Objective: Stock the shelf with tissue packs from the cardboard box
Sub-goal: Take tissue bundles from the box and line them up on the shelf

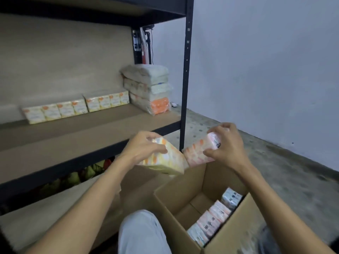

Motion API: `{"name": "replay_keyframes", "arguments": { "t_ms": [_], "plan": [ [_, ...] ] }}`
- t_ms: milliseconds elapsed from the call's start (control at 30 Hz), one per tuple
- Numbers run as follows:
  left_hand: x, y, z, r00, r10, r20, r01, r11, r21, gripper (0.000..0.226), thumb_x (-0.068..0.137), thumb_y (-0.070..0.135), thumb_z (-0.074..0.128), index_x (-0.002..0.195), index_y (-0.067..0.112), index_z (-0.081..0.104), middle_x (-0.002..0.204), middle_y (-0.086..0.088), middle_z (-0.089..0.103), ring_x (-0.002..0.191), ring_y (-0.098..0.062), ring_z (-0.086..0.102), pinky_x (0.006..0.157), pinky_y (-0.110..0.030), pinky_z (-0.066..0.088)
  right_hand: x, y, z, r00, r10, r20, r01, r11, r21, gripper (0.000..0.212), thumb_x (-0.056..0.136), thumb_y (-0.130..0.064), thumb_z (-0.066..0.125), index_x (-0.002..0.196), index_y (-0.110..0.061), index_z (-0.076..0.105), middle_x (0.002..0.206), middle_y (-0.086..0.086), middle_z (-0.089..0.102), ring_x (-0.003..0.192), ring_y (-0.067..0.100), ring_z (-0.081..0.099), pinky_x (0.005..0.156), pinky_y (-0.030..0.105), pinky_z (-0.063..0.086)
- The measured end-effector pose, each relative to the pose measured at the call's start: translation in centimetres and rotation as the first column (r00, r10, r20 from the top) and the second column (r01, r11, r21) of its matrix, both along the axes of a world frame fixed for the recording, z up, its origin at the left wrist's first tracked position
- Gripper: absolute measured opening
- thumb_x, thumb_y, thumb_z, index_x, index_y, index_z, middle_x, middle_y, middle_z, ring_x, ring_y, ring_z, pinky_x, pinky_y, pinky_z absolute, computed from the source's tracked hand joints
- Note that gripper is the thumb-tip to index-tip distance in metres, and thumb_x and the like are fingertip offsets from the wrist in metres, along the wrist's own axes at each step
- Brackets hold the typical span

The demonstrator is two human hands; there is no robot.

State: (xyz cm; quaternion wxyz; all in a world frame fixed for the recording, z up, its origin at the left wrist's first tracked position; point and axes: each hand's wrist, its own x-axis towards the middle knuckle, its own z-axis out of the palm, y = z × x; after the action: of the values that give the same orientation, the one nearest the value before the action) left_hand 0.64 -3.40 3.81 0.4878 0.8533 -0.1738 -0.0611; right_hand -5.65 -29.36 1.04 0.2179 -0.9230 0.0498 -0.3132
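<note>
Glossy soft-wrapped yellow pack (174, 162), pink pack (194, 153)

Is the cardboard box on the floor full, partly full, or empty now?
Partly full. The cardboard box holds one row of tissue packs along its right wall; beside them its bare bottom shows.

Left hand (145, 147) covers the top end of the yellow pack (172, 162); right hand (227, 145) hides the far end of the pink pack (196, 153). Print on the shelf packs (55, 111), left of frame, is too blurred to read. Under the shelf (73, 143), yellow-red stuff (88, 173) is mostly hidden, can't identify. The cardboard box (236, 226) wall cuts off the boxed packs (211, 220). Top centre, dark gear (145, 44) is unclear. Forearms cropped at the bottom edge.
</note>
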Motion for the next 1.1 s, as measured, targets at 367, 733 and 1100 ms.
{"name": "replay_keyframes", "arguments": {
  "t_ms": [367,733,1100],
  "plan": [
    [-0.9,12.4,10.7,0.983,0.076,0.167,-0.057,0.991,-0.119,0.027,0.071,0.013,0.078,0.092,0.03,0.077,0.094,0.008,0.074,0.084,-0.009,0.068,0.072,-0.028,0.052,1.2,4.0,10.4,0.953,0.175,0.248,-0.217,0.964,0.154,0.053,0.052,-0.021,0.087,0.099,-0.031,0.064,0.115,-0.005,0.047,0.1,0.001,0.044,0.069,0.011,0.042],
    [0.8,22.5,6.6,0.9,0.29,0.325,-0.186,0.93,-0.317,0.04,0.055,0.013,0.083,0.091,0.03,0.077,0.108,0.006,0.071,0.101,-0.017,0.066,0.071,-0.023,0.053,10.5,11.4,7.7,0.871,0.353,0.342,-0.467,0.812,0.35,0.056,0.053,-0.021,0.09,0.101,-0.025,0.063,0.118,-0.008,0.049,0.108,-0.001,0.048,0.078,0.011,0.048],
    [2.9,25.5,1.1,0.778,0.393,0.49,-0.299,0.918,-0.261,0.046,0.062,-0.004,0.084,0.096,0.025,0.074,0.114,-0.002,0.064,0.113,-0.014,0.057,0.097,-0.023,0.044,16.0,17.1,2.2,0.858,0.418,0.298,-0.509,0.767,0.391,0.058,0.052,-0.021,0.092,0.099,-0.024,0.058,0.115,-0.003,0.043,0.109,0.009,0.045,0.093,0.035,0.048]
  ]
}}
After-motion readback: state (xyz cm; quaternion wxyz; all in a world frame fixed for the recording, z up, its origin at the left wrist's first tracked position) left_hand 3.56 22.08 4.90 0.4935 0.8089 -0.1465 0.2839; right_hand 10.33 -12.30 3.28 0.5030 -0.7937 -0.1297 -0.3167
